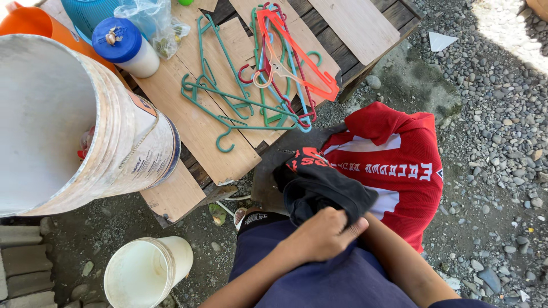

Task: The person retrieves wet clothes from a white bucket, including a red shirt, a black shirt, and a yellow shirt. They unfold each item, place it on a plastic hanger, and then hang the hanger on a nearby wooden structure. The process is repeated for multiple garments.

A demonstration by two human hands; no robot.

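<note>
My left hand [319,235] is closed on a fold of a black garment [319,185] with red print, held over my lap in dark blue shorts [319,279]. A red jersey with white stripes [399,154] hangs beneath and to the right of the black cloth. My right forearm [399,262] reaches up from the lower right and goes under the black garment. The right hand itself is hidden by the cloth.
A pile of plastic hangers [268,74], green, red, blue and orange, lies on a wooden pallet table [188,114]. A large white bucket [131,148] stands at the left and a small white bucket [142,274] below it. A blue-lidded jar [123,45] stands behind, and gravel ground [496,142] lies at the right.
</note>
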